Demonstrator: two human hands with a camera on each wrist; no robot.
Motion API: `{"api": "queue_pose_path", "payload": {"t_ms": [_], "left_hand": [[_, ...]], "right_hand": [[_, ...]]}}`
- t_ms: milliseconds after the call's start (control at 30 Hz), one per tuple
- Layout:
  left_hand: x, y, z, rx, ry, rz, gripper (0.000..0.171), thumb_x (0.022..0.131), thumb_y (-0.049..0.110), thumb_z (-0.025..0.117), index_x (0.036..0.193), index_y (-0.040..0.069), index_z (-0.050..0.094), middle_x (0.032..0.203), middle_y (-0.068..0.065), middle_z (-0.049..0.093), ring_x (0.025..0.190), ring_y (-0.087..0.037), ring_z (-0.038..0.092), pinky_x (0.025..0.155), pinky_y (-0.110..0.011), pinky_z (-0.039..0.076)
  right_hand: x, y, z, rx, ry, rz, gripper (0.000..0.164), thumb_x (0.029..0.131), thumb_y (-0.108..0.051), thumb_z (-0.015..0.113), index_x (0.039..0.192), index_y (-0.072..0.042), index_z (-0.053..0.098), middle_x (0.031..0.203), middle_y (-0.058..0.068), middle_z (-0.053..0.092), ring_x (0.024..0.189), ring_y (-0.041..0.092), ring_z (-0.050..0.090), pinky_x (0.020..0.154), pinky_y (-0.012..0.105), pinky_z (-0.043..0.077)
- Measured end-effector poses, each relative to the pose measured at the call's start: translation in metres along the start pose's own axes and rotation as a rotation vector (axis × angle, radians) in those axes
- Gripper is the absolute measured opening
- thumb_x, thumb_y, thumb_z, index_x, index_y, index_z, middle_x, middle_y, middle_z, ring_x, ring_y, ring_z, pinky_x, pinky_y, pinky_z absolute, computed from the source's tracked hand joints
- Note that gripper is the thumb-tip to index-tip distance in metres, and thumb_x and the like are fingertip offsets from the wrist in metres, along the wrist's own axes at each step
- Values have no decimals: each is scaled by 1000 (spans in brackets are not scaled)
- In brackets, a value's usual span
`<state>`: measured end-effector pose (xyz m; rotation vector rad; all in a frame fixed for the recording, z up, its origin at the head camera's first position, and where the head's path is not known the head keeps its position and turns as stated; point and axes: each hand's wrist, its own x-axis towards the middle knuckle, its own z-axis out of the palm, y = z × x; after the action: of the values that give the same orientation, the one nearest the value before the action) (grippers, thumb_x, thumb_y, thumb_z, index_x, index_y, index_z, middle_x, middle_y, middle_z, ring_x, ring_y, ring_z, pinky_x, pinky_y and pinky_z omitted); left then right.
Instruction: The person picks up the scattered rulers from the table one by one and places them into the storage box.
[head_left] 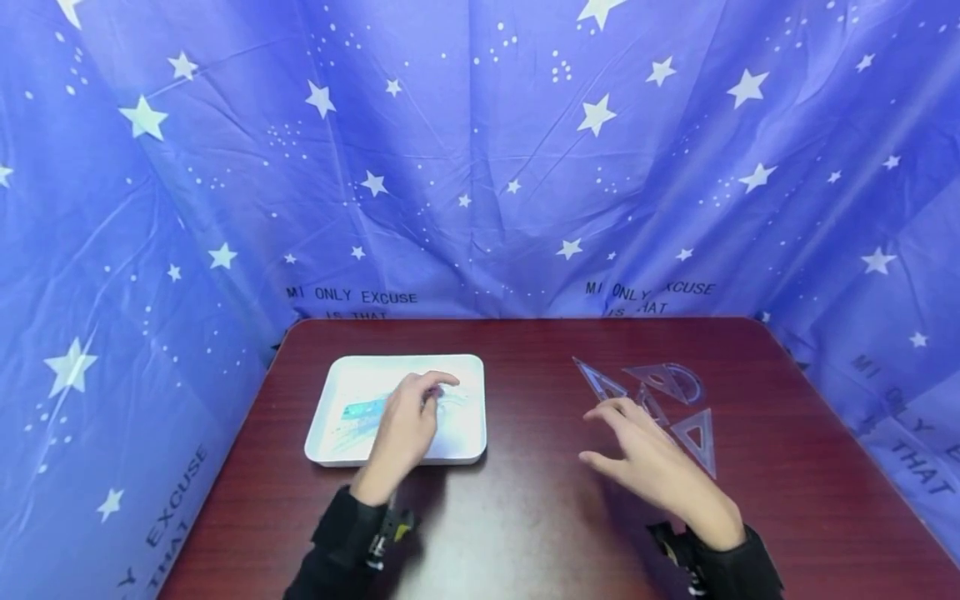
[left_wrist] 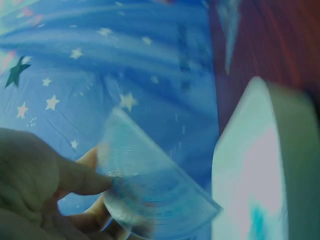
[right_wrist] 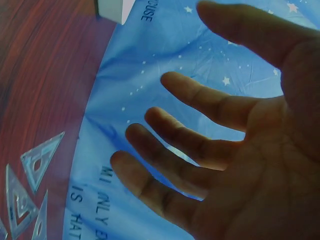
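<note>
My left hand (head_left: 408, 417) is over a white tray (head_left: 318, 429), its thumb and fingers pinching a clear half-round protractor (left_wrist: 155, 185). In the left wrist view this protractor hangs tilted beside the tray's side. Inside the tray lies a teal strip (head_left: 363, 410) with clear pieces around it, too washed out to tell apart. My right hand (head_left: 645, 454) is above the table near several clear set squares (head_left: 697, 440); its fingers are spread and loosely bent, with nothing in the palm (right_wrist: 260, 165). Part of the set squares is hidden behind that hand.
The dark red wooden table (head_left: 540, 517) has rounded far corners. A second clear protractor (head_left: 696, 385) lies among the set squares at the right. Blue cloth (head_left: 480, 167) with white stars hangs around the back and sides of the table.
</note>
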<state>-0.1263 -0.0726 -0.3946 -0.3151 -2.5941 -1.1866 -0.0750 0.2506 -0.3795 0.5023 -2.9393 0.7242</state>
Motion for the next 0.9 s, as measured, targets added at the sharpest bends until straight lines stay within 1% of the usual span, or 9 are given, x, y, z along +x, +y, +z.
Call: {"api": "queue_pose_path", "payload": {"t_ms": [67,167,233,367,467,600,700,800,900], "left_hand": [[6,-6,-8,96,-46,15,35,94,-12,58,109,11,80,90,-10,67,84,-22,60,78,-42,53],[16,-16,-21,195,-148,20,38,92,-15,55,106,10,80,89,-11,65,84,-23,59,78,-41,53],[23,-21,-28,240,-214,11,40,91,-17,53,106,9,80,89,-11,64,83,-23,56,77,-39,52],[41,-35,-38,301,-311,30,42,84,-20,53,102,8,79,89,-12,66,84,-23,54,75,-37,49],[54,-47,-37,337,-374,57,41,81,-21,53,98,6,80,92,-14,72,87,-26,59,78,-39,53],[67,-65,-31,360,-460,60,43,83,-20,48,97,6,80,107,-17,79,107,-34,71,96,-48,59],[72,-78,-25,363,-512,66,43,84,-19,47,97,5,80,115,-18,79,120,-39,71,105,-50,58],[77,-89,-22,361,-544,88,42,84,-19,47,95,5,80,114,-18,80,121,-40,70,107,-51,57],[80,-95,-20,362,-561,93,43,85,-20,47,96,5,80,114,-18,80,123,-41,70,109,-51,56]], "right_hand": [[-4,5,0,-14,-19,6,48,91,-31,87,130,-9,70,138,16,65,128,39,63,103,59,54],[-9,14,0,-34,-38,18,50,90,-33,88,129,-8,70,136,17,65,126,40,64,101,59,55],[-11,19,-1,-42,-57,25,51,89,-34,88,129,-7,70,135,17,65,125,40,64,100,60,55],[-14,28,-2,-68,-81,24,52,88,-35,89,127,-6,71,135,18,65,123,40,65,99,60,55],[-17,32,-3,-77,-99,36,52,88,-36,89,126,-6,71,135,20,65,125,43,64,101,62,54],[-21,36,-2,-75,-118,51,54,88,-36,89,128,-5,71,137,22,64,127,47,62,102,65,53],[-23,38,-1,-70,-122,45,54,88,-36,89,128,-5,71,137,22,64,125,45,64,101,64,54],[-25,41,-1,-62,-123,41,55,88,-36,88,129,-5,71,137,22,64,124,44,64,101,64,55],[-28,44,-2,-50,-125,53,55,89,-37,88,130,-4,70,139,23,64,126,47,63,101,66,54]]}}
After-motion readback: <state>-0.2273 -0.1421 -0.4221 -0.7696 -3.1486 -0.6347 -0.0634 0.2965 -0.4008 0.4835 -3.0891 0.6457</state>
